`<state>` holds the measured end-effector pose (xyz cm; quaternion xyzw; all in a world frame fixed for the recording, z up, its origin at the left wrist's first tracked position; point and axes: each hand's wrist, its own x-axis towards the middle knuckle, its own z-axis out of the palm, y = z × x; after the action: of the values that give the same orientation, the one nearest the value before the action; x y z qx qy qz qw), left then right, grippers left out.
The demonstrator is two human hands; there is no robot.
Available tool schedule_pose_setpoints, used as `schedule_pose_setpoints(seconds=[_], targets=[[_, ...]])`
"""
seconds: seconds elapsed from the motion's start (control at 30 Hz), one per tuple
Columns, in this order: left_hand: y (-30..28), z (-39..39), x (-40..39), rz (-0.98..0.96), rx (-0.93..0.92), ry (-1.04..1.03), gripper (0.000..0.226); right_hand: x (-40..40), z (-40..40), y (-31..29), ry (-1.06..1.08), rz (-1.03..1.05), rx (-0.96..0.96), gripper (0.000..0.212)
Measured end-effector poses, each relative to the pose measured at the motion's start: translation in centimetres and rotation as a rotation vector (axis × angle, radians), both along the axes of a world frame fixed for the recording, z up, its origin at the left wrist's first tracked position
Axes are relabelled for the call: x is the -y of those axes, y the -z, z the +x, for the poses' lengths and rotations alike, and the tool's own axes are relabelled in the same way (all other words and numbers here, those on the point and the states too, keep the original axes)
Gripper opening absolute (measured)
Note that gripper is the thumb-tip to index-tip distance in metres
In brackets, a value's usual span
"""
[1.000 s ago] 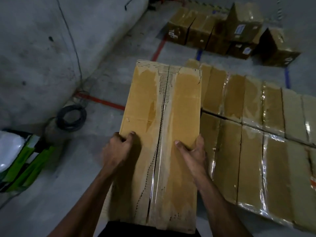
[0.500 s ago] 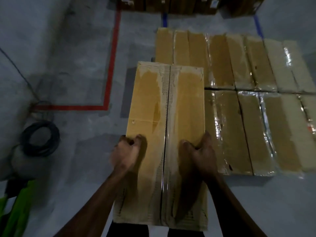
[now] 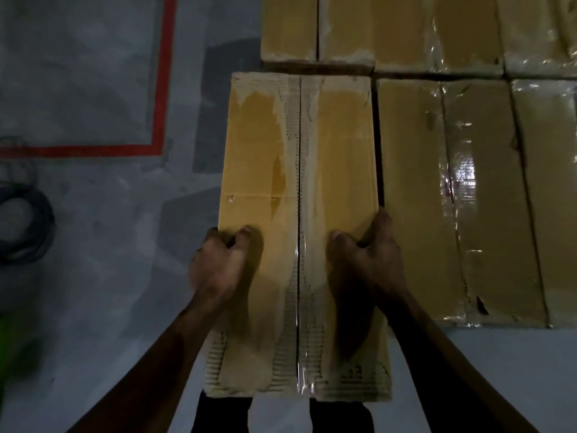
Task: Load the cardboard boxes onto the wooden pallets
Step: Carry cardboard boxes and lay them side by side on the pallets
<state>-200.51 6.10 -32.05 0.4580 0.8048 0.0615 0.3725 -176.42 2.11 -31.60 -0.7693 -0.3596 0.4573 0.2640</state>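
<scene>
I hold a long rectangular brown cardboard box (image 3: 296,232) out in front of me, its top seam sealed with a strip of clear tape and its paper skin torn away in places to bare the corrugated ridges. My left hand (image 3: 218,264) grips its left edge with fingers curled over the side and the thumb on top; my right hand (image 3: 368,257) grips the right edge the same way. Just to the right of the box, almost touching its long side, lies a flat layer of brown cardboard boxes wrapped in glossy clear film (image 3: 462,189), set side by side in rows, with a second row beyond the box's far end. Whatever they rest on is hidden beneath them. The film is wrinkled and catches the light. The grey concrete floor (image 3: 93,276) lies to my left, marked by a red painted corner line (image 3: 162,89). A coil of black cable (image 3: 28,226) sits at the left edge, and a blurred green shape (image 3: 9,348) below it.
</scene>
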Motion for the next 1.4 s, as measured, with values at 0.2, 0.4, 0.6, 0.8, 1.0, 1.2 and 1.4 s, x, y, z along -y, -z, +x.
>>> schedule_pose_setpoints(seconds=[0.2, 0.4, 0.6, 0.8, 1.0, 1.2, 1.4], targets=[[4.1, 2.7, -1.7, 0.017, 0.033, -0.016, 0.058, -1.7, 2.0, 4.6, 0.039, 0.064, 0.08, 0.079], [5.9, 4.6, -3.4, 0.047, 0.063, -0.058, 0.054, -3.8, 3.7, 6.4, -0.007, 0.083, 0.265, 0.094], [7.3, 5.0, -4.8, 0.069, 0.053, -0.079, 0.055, -5.1, 4.2, 7.8, -0.045, 0.105, 0.332, 0.101], [8.8, 5.9, -5.5, 0.073, 0.2, -0.055, 0.063, -5.4, 5.8, 9.5, -0.166, 0.043, 0.433, 0.101], [9.0, 5.5, -6.4, 0.103, 0.497, -0.083, 0.048, -4.8, 5.4, 10.3, -0.224, 0.01, 0.538, 0.105], [9.2, 5.7, -6.9, 0.089, 0.528, -0.15, 0.057, -4.7, 5.5, 10.2, -0.188, 0.019, 0.528, 0.106], [9.5, 5.2, -6.6, 0.096, 0.576, -0.154, 0.064, -3.6, 5.0, 10.4, -0.191, 0.005, 0.582, 0.103]])
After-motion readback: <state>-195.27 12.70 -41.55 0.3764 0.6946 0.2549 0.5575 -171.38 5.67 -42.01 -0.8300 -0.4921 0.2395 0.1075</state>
